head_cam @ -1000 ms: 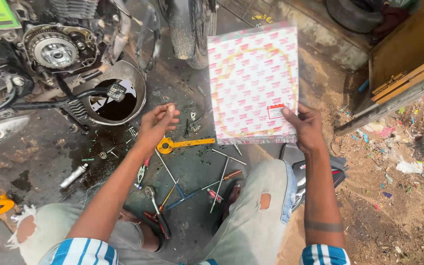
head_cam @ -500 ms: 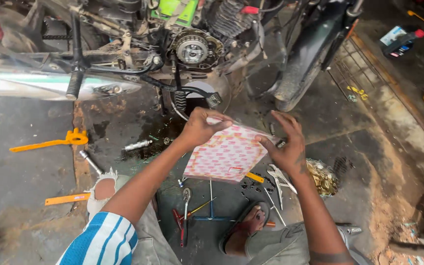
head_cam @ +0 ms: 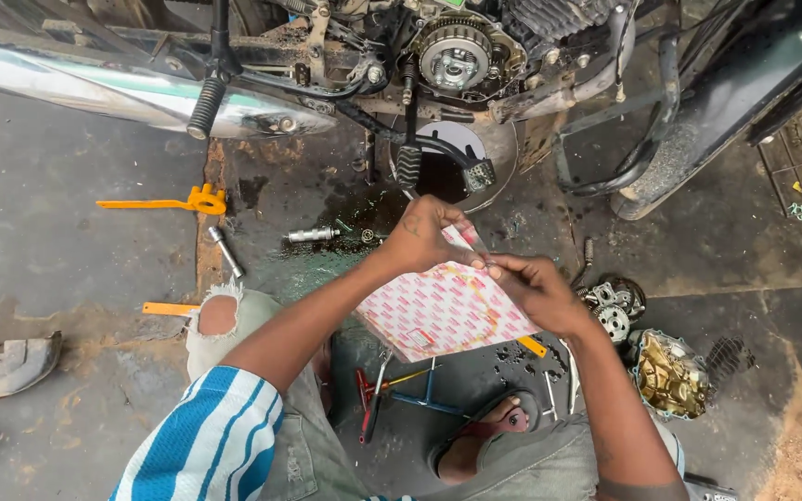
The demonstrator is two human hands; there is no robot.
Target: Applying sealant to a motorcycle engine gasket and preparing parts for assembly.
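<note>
Packet: your flat, square packet [head_cam: 438, 311], glossy plastic with a red-and-white pattern and a thin ring shape showing through, sits low in front of your knees, tilted over the tools on the floor.
Left hand: your left hand [head_cam: 424, 237] pinches the packet's top edge, fingers curled tight on it.
Right hand: your right hand [head_cam: 536, 289] pinches the same top edge just beside the left, thumb and fingertips pressed together on the plastic.
Change: half a second ago both hands lay spread along the packet's sides; now they have met at its upper edge, and your view sits closer to the engine.
Engine: the toothed round metal clutch [head_cam: 455, 54] is bare, greasy and ribbed.
Containers: the round metal pan [head_cam: 503, 148] under the engine holds dark oil.
Floor: the concrete floor [head_cam: 76, 269] is rough and oil-stained; an orange tool [head_cam: 183, 200] lies well to your left, and a gold-coloured engine cover [head_cam: 670, 376] lies to your right.
</note>
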